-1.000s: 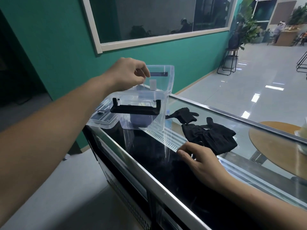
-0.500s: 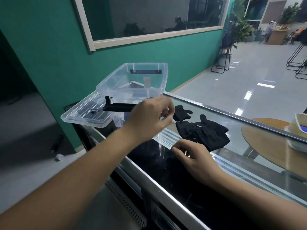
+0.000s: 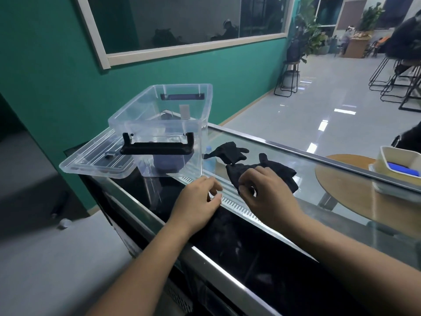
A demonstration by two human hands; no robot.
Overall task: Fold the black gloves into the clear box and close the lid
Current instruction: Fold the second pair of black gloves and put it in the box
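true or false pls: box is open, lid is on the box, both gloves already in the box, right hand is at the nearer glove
1. The clear box is open: true.
2. The lid is on the box: false, it lies beside the box on its left.
3. Both gloves are in the box: false, the nearer glove and far glove lie on the glass counter.
4. The right hand is at the nearer glove: true; the left hand holds nothing.

A café or shop — glass display counter (image 3: 262,142), bar stools (image 3: 387,78)
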